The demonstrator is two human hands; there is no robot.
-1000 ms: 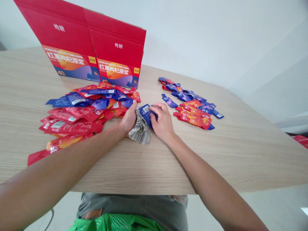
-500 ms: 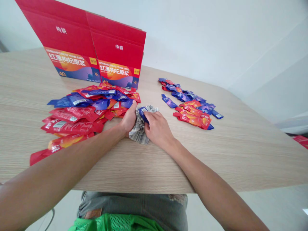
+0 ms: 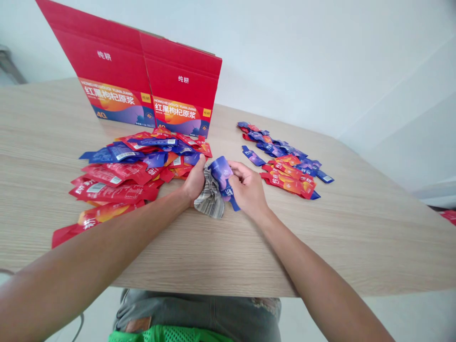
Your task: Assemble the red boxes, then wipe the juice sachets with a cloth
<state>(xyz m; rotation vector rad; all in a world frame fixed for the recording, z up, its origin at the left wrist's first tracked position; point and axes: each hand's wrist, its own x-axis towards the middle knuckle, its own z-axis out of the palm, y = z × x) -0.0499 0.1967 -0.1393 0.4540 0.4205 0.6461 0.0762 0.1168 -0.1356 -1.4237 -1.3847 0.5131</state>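
Note:
A crumpled grey striped cloth (image 3: 209, 200) is held in my left hand (image 3: 195, 183), which is closed around its left side. My right hand (image 3: 248, 188) pinches a blue-purple sachet (image 3: 220, 170) by its right side, the printed front facing up. The sachet is against the cloth's right edge, or just over it. Left of my hands lies a large heap of red and blue sachets (image 3: 123, 173), close to my left fingers. To the right is a looser row of sachets (image 3: 285, 178), red ones nearest and blue ones behind.
A red printed carton (image 3: 178, 61) stands open behind the left heap. One blue sachet (image 3: 253, 156) lies apart, left of the right-hand row. The wooden table (image 3: 199, 256) has its front edge against my lap, with a white wall behind.
The blue sachet has come out of the cloth's folds and turned from its barcode side to its printed front. My right hand has shifted slightly right. My left hand keeps hold of the cloth.

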